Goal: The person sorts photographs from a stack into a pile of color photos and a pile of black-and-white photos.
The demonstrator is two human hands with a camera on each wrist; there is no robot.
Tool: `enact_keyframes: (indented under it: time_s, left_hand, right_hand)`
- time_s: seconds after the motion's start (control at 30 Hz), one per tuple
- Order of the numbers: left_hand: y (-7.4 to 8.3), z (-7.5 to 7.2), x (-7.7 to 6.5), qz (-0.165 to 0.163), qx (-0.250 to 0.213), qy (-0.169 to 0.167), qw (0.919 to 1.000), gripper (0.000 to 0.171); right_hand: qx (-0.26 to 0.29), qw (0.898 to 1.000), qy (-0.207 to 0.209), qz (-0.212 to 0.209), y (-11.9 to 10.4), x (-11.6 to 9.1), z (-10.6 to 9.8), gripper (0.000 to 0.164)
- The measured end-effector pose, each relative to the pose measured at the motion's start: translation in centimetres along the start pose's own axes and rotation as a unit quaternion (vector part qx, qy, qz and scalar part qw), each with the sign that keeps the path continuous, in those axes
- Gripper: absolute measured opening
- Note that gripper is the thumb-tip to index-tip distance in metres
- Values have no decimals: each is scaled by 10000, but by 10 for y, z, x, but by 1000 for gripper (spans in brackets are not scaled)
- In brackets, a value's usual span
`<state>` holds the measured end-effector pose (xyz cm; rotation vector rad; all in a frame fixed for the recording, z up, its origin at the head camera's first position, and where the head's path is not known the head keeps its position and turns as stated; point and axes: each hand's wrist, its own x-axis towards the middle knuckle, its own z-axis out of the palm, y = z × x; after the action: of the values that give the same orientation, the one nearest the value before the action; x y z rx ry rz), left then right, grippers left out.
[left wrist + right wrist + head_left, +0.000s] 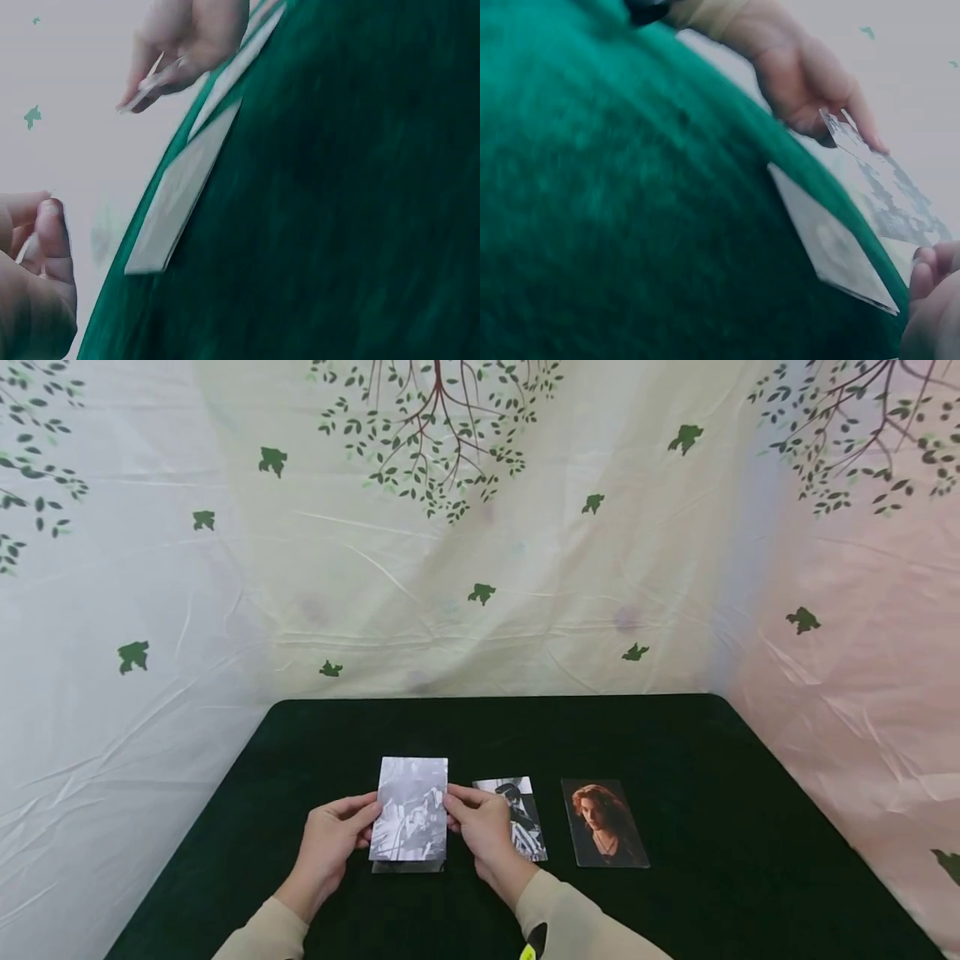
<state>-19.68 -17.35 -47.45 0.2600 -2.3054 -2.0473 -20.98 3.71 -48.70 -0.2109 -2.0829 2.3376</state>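
My left hand [330, 843] pinches the left edge of a black-and-white photo card [408, 810], and my right hand [487, 835] pinches its right edge. The card is raised and faces me. Under it on the table lies a small stack of cards [408, 866], mostly hidden in the head view; its layered edge shows in the right wrist view, where the stack [832, 240] sits below the lifted card [892, 184]. Partly covered by my right hand, a black-and-white picture card [531, 818] lies flat to the right.
Farther right lies a dark picture card [606, 822] with a red-haired figure. The table [720, 760] has a dark green cloth cover. Behind it hangs a pale curtain [420, 635] printed with leaves and branches.
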Motion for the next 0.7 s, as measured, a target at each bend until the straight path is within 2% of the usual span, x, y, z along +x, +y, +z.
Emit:
enact_keyframes:
  time_s: [0.2,0.43,0.7]
  left_hand:
    - [-5,-11,11,-152,869,-235,9958,26]
    - [-13,-9,19,-233,1154,-394,9923,26]
    - [-21,-8,24,-372,1401,-399,9886,27]
  right_hand:
    - [-956,9951,11,-259,4,4,6,18]
    - [-1609,9865,210,-237,8,4,10,17]
    - [-2274,9714,291,-616,14,3,12,15]
